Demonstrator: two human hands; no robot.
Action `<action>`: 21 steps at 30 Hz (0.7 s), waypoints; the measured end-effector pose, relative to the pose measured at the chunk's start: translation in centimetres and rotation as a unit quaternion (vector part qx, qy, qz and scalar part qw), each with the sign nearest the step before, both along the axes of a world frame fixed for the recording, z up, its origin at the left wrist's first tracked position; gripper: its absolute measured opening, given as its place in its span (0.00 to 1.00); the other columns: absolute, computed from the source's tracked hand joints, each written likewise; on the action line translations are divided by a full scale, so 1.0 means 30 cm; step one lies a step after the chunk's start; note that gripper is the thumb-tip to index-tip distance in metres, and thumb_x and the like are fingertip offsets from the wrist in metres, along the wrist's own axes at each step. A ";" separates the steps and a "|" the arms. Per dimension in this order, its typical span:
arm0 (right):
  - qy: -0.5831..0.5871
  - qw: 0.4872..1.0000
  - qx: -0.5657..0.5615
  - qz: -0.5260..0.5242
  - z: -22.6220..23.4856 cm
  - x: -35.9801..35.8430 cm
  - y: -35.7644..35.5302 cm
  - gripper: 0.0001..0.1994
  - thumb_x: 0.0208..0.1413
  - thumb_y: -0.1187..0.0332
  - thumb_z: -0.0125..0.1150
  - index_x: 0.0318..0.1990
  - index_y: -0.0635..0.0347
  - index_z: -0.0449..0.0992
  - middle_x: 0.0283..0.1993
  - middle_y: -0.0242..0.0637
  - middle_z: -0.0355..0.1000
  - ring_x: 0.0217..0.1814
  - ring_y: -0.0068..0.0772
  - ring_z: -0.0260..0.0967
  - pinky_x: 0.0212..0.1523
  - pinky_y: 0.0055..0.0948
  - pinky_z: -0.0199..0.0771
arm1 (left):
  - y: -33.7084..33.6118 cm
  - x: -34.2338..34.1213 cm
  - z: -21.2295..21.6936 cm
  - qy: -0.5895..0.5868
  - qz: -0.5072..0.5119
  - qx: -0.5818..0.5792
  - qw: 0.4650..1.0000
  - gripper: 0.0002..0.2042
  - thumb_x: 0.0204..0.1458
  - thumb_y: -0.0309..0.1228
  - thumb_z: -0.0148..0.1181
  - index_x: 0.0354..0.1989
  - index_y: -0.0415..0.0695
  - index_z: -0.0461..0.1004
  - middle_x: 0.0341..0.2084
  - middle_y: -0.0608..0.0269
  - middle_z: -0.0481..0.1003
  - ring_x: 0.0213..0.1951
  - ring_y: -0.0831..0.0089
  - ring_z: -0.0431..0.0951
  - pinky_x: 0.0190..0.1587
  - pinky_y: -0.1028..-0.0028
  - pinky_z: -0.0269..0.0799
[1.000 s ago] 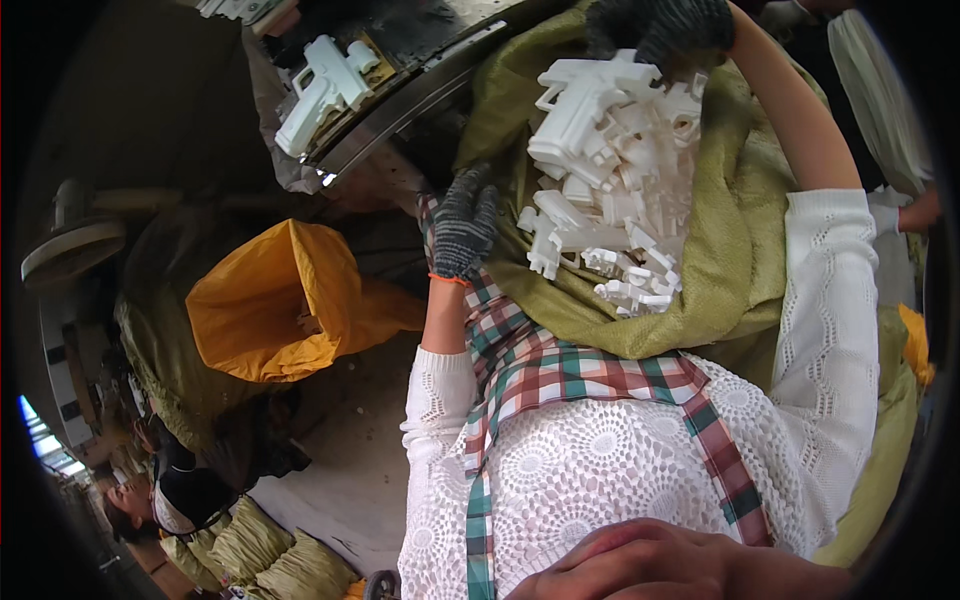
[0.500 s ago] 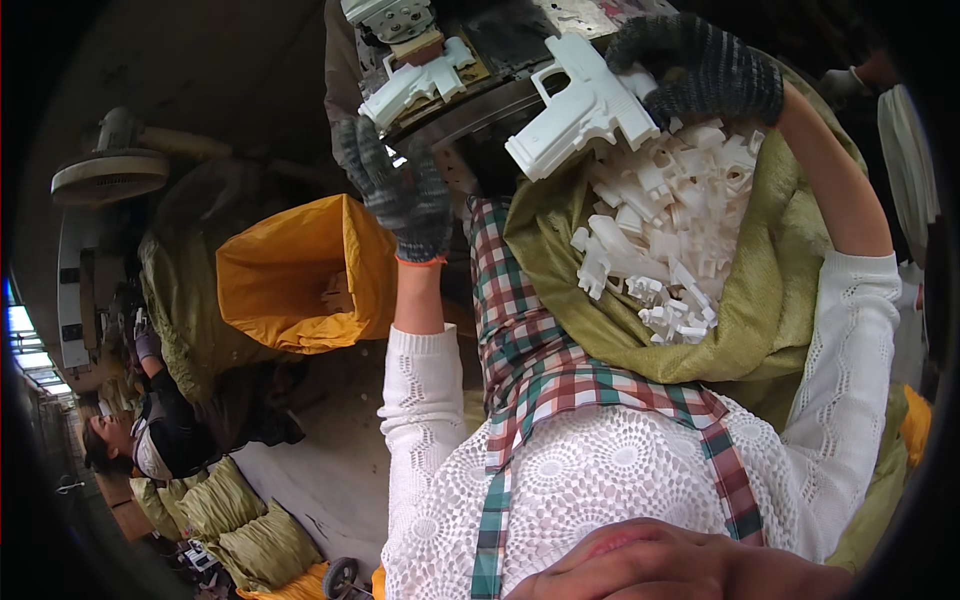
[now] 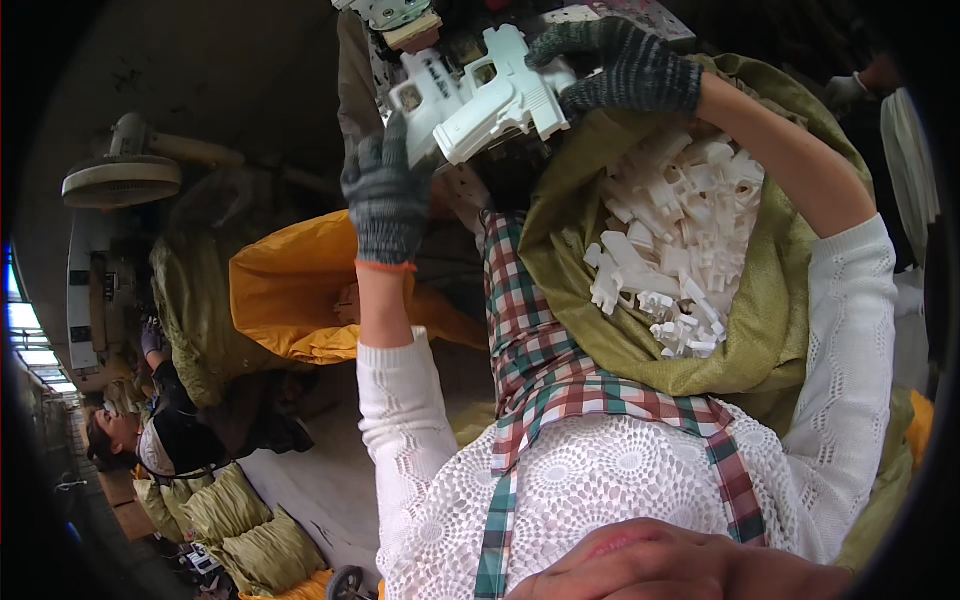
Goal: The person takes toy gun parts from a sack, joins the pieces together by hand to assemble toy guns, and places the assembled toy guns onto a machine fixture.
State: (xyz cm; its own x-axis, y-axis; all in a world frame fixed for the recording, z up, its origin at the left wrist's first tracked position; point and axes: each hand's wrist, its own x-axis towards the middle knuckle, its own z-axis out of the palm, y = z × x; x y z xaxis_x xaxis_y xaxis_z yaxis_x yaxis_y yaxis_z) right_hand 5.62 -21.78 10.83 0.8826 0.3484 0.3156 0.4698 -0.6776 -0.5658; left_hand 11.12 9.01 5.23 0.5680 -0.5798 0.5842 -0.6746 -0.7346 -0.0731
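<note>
Head view, looking down past the wearer's chin: two hands in dark grey knitted gloves work near the top of the picture. The right hand (image 3: 635,70) is closed around one end of a white pistol-shaped part (image 3: 500,95), which hangs at a slant above the edge of a dark bench, with its thick handle end toward the lower left. Just left of it, partly overlapped by it, is a second white part (image 3: 415,90) of similar look (blurred, so its details are lost). The left hand (image 3: 388,205) is raised beside that second part, fingers pointing up and slightly apart; whether it grips the part or only lies against it, I cannot tell.

Below the right forearm, an olive-green woven sack (image 3: 690,375) gapes open, heaped with small white plastic pieces (image 3: 685,205). An orange-yellow sack (image 3: 285,300), its mouth also open, stands left of the left wrist. The wearer has a white openwork top (image 3: 610,465) and a checked apron (image 3: 540,345). Farther off at the left are a round fan (image 3: 122,182) and, below it, another person (image 3: 185,435) in dark clothing, near folded greenish sacks (image 3: 260,550).
</note>
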 end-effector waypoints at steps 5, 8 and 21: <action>-0.095 0.993 0.020 0.061 -0.108 0.158 0.085 0.24 0.43 0.74 0.64 0.52 0.50 0.72 0.55 0.35 0.67 0.57 0.34 0.63 0.60 0.32 0.61 | 0.359 -0.151 -0.136 -0.081 0.344 0.012 0.935 0.38 0.41 0.42 0.65 0.56 0.30 0.58 0.50 0.42 0.66 0.53 0.50 0.65 0.56 0.60 0.58; -0.238 0.968 -0.058 0.063 -0.190 0.306 0.136 0.22 0.42 0.69 0.62 0.50 0.50 0.73 0.53 0.41 0.68 0.55 0.39 0.65 0.56 0.34 0.65 | 0.523 -0.218 -0.138 0.027 0.357 -0.001 0.934 0.37 0.43 0.43 0.62 0.58 0.32 0.57 0.54 0.40 0.62 0.58 0.49 0.59 0.61 0.59 0.51; 0.206 0.777 -0.535 0.260 -0.229 -0.205 0.017 0.30 0.41 0.64 0.66 0.56 0.51 0.67 0.56 0.44 0.65 0.57 0.40 0.63 0.56 0.34 0.65 | -0.067 -0.405 -0.236 0.471 -0.279 -0.200 0.812 0.28 0.44 0.31 0.64 0.55 0.38 0.63 0.50 0.47 0.68 0.56 0.58 0.64 0.58 0.66 0.59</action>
